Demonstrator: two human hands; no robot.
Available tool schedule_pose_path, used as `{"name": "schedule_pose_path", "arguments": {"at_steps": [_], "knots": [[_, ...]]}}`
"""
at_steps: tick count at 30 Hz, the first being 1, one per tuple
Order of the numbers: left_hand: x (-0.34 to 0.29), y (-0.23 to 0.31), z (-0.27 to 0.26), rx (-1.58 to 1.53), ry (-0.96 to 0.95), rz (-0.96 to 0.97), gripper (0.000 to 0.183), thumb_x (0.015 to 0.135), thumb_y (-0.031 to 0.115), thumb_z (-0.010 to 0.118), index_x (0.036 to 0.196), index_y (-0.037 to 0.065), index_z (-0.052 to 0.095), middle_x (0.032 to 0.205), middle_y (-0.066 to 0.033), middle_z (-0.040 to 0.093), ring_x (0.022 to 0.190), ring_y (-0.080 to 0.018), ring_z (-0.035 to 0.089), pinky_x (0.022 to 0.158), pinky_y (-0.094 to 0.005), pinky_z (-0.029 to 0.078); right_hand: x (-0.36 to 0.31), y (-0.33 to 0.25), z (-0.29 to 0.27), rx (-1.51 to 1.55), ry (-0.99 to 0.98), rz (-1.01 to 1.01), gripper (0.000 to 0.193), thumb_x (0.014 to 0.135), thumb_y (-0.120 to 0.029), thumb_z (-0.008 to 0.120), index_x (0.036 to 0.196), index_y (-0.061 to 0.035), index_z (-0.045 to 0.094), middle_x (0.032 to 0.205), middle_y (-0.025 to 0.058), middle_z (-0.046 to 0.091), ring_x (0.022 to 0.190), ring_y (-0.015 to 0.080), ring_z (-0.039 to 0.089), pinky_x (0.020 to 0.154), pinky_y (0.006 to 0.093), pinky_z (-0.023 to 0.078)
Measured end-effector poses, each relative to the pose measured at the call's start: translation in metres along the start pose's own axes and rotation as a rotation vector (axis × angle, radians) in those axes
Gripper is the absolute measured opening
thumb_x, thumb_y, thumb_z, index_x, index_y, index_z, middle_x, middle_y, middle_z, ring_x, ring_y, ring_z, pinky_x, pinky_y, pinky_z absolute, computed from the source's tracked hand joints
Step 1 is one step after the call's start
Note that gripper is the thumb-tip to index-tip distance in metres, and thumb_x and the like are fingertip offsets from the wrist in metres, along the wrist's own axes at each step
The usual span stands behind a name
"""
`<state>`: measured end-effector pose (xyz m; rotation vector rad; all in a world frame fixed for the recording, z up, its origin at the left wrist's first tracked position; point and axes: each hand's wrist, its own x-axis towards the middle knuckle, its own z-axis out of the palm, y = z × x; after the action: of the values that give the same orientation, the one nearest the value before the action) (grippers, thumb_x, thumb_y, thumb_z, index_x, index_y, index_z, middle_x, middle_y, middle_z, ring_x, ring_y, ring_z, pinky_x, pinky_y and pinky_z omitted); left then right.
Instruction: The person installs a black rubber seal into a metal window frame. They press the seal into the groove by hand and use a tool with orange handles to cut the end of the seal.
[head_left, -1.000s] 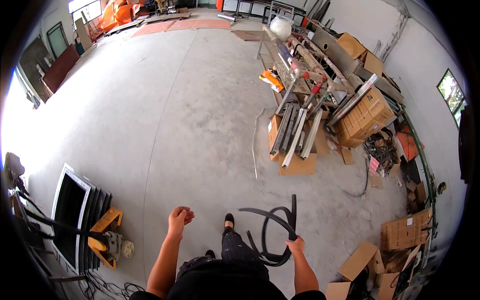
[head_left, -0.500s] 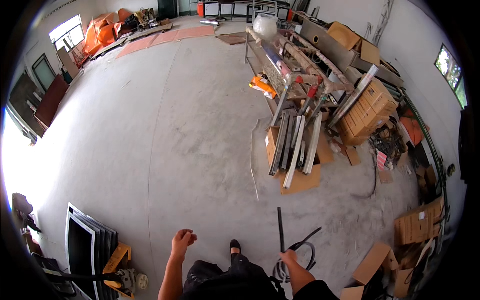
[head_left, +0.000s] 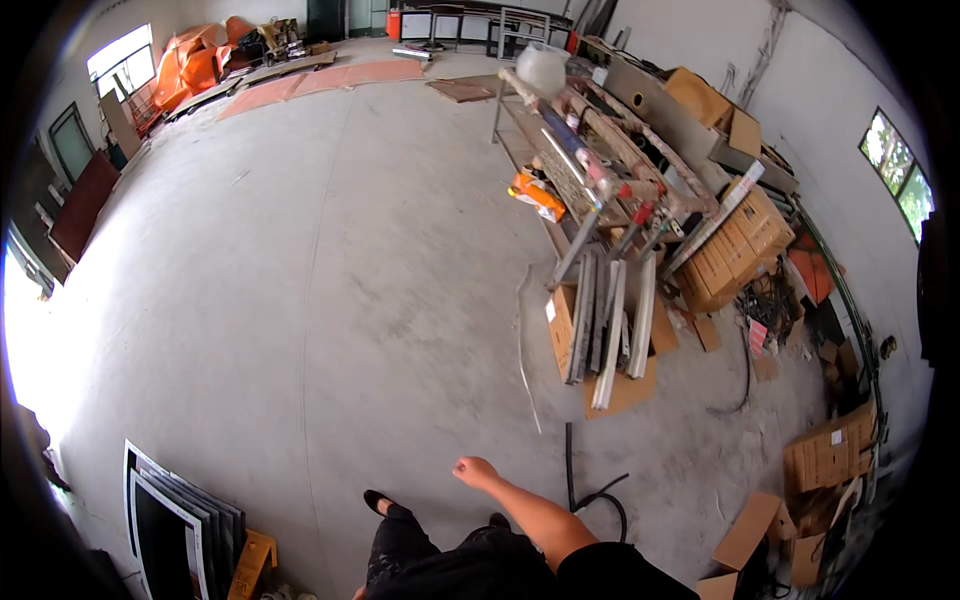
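So the right hand (head_left: 475, 470) is out in front of the body, fingers curled into a loose fist with nothing I can see in it. The left hand (head_left: 360, 593) is basically cut off, just a sliver of skin at the lower edge, so can't tell how open it is or if it's got anything. The smooth, bendy black hose (head_left: 569, 460) shows past the right forearm, one stretch pretty straight, the rest looping round; the arm and sleeve hide part, and I can't tell if it's touching the scuffed grey concrete floor (head_left: 420, 300). Ahead there's a bundle of long, straight grey metal profiles (head_left: 610, 340) on flattened brown cardboard (head_left: 630, 395). The stacked brown cardboard cartons (head_left: 735, 250) have printing, too small to read. Bottom left, black rectangular panels with pale rims (head_left: 170, 520) run off into the dark fisheye border.
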<state>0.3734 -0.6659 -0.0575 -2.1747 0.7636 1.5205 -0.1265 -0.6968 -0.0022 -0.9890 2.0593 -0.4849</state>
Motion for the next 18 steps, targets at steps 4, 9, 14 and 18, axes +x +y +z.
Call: {"name": "schedule_pose_path", "arguments": {"at_steps": [4, 9, 14, 18], "knots": [[0.005, 0.062, -0.085, -0.278, -0.256, -0.045, 0.045, 0.077, 0.038, 0.063, 0.109, 0.006, 0.059, 0.108, -0.0149, 0.058, 0.101, -0.0317, 0.054, 0.085, -0.0437, 0.044, 0.014, 0.011, 0.039, -0.214, -0.188, 0.172, 0.026, 0.077, -0.033, 0.061, 0.081, -0.0082, 0.067, 0.071, 0.0091, 0.066, 0.067, 0.0273, 0.064, 0.068, 0.0383, 0.051], [-0.016, 0.205, -0.209, -1.064, -0.954, 0.391, 0.058, 0.084, 0.052, 0.055, 0.123, 0.009, 0.049, 0.124, -0.0141, 0.051, 0.119, -0.0364, 0.044, 0.097, -0.0502, 0.038, 0.04, -0.039, 0.062, -0.133, -0.313, 0.431, 0.025, 0.078, -0.029, 0.059, 0.078, -0.0065, 0.068, 0.067, 0.0058, 0.066, 0.059, 0.0184, 0.064, 0.058, 0.0332, 0.052], [-0.032, 0.373, -0.301, -1.017, -0.585, 0.588, 0.043, 0.092, 0.038, 0.047, 0.121, 0.006, 0.049, 0.115, -0.0141, 0.057, 0.11, -0.028, 0.054, 0.09, -0.0417, 0.045, 0.101, -0.102, 0.064, -0.034, -0.382, 0.492, 0.026, 0.081, -0.026, 0.058, 0.085, -0.0025, 0.068, 0.073, 0.0068, 0.068, 0.06, 0.0168, 0.064, 0.057, 0.0307, 0.053], [0.023, 0.445, -0.333, -0.507, -0.135, 0.582, 0.038, 0.09, 0.031, 0.05, 0.119, 0.005, 0.051, 0.099, -0.0124, 0.065, 0.09, -0.0248, 0.063, 0.074, -0.0369, 0.049, 0.189, -0.131, 0.061, -0.009, -0.369, 0.575, 0.026, 0.081, -0.027, 0.059, 0.082, -0.0022, 0.068, 0.073, 0.0069, 0.068, 0.059, 0.0159, 0.064, 0.056, 0.0306, 0.052]]}}
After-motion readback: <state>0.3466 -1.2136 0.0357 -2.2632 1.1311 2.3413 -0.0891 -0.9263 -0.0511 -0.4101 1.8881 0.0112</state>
